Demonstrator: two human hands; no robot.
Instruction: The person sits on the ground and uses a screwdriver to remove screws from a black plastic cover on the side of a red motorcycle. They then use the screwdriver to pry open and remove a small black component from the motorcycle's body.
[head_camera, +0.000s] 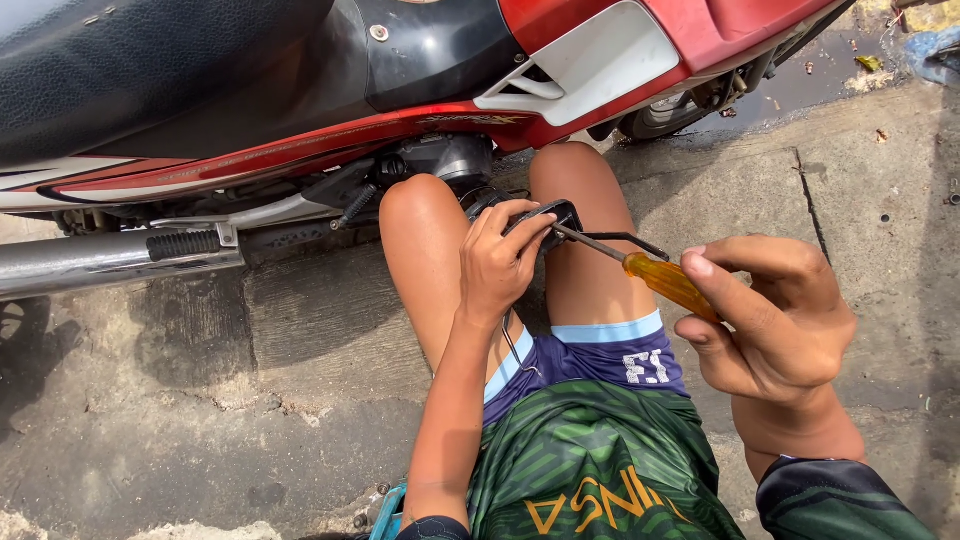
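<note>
Cracked grey concrete ground (300, 330) lies beneath a small black plastic part (556, 216), clamped in the left hand (500, 262) just below the red motorcycle (420, 130). Beside it, the right hand (775, 320) grips an amber-handled metal screwdriver (640, 268), tip seated on the part; turning seems underway.

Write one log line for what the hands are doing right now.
left hand: grips small black part over the knees | right hand: holds yellow-handled screwdriver, tip at part | red motorbike: ahead
</note>
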